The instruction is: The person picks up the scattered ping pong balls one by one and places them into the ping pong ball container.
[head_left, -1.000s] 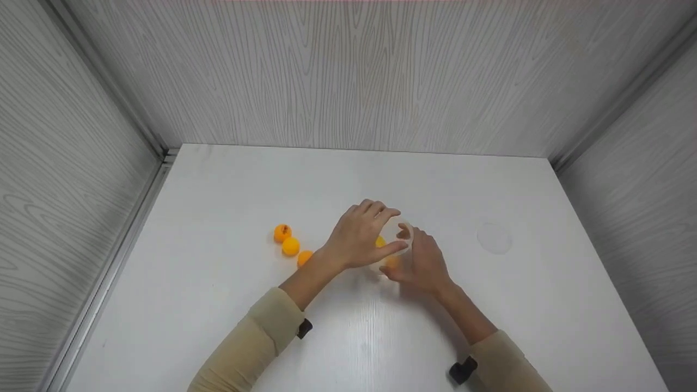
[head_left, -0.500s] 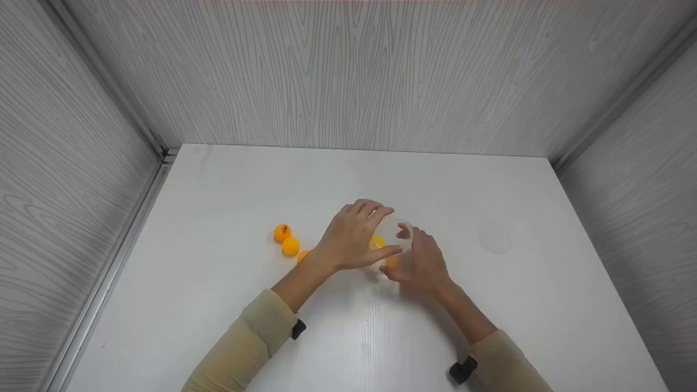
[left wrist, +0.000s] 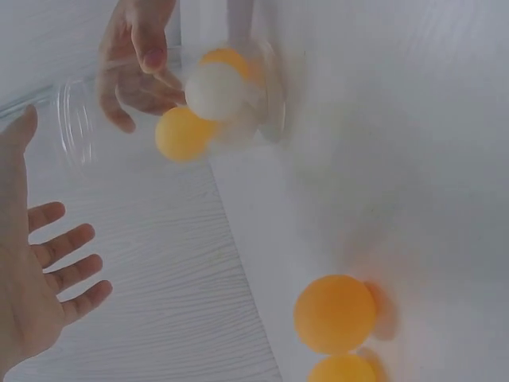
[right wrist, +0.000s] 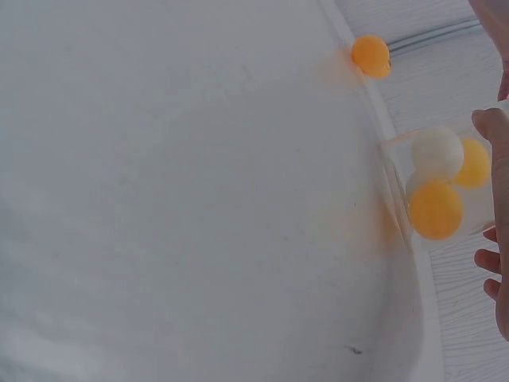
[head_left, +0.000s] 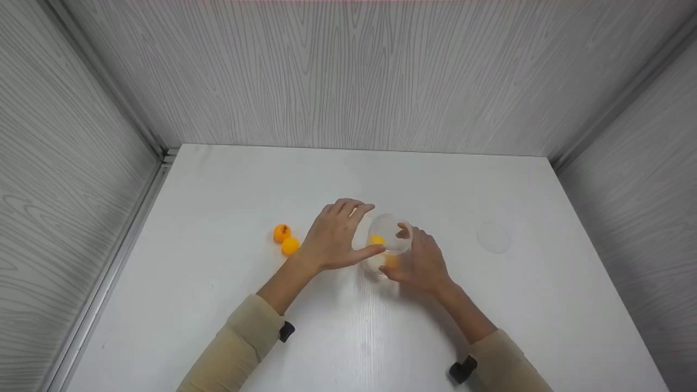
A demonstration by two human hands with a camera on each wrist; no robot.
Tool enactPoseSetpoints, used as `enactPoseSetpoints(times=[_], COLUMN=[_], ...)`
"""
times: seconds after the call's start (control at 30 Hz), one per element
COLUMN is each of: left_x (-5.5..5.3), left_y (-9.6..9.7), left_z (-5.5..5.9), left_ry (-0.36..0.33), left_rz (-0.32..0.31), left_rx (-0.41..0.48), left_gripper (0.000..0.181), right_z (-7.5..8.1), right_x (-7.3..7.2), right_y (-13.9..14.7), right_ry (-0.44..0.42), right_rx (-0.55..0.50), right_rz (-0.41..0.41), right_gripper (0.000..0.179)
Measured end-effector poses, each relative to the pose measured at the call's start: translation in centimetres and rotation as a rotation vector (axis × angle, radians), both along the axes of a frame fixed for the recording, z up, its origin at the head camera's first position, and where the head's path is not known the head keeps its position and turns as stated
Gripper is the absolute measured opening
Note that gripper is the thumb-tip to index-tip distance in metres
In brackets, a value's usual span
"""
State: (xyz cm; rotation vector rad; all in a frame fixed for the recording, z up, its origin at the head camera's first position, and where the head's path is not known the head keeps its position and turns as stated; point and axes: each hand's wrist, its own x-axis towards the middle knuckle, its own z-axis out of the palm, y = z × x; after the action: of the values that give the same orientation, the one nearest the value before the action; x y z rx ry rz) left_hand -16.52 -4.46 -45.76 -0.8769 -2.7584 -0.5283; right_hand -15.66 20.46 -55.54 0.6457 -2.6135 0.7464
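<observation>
A clear jar (head_left: 387, 224) stands on the table with its round mouth up. White ping-pong balls (left wrist: 216, 91) and orange ping-pong balls (left wrist: 183, 134) lie in its lower part, as the left wrist view shows. My right hand (head_left: 427, 261) grips the jar's right side, thumb in front and fingers behind. Left of the jar, my left hand (head_left: 332, 237) is spread, thumb and fingers apart, holding nothing. Beyond its wrist, two orange ping-pong balls (head_left: 290, 246) rest on the table. My left forearm may hide another ball.
A clear round disc (head_left: 494, 238), like a lid, lies flat on the white table (head_left: 245, 185) at the right. Grey wood-grain panels (head_left: 348, 76) rise behind the table and at both sides.
My left hand has drawn left, away from the jar's mouth, uncovering more of the jar. Its wrist now covers the spot where a third loose orange ball showed. My right hand keeps its place.
</observation>
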Motion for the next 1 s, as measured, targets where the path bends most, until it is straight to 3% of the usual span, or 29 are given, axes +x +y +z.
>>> enactPoseSetpoints(times=[0.4,0.7,1.0], left_x=[0.3,0.7,1.0], left_y=[-2.3,-4.0,-5.7], left_z=[-1.3,-2.4,-3.3], left_ry=[-0.037,-0.020,-0.022], left_rz=[0.014,0.013,0.052], left_rx=[0.011,0.009,-0.015], left_gripper=[0.079,0.074,0.074], right_z=[-0.1,0.4,0.3], right_x=[-0.1,0.2,0.2], right_y=[0.1,-0.1,-0.1], right_ry=[-0.015,-0.062,-0.049], right_rx=[-0.035,-0.052,-0.038], right_rz=[0.009,-0.010,-0.009], right_gripper=[0.094,0.093,0.094])
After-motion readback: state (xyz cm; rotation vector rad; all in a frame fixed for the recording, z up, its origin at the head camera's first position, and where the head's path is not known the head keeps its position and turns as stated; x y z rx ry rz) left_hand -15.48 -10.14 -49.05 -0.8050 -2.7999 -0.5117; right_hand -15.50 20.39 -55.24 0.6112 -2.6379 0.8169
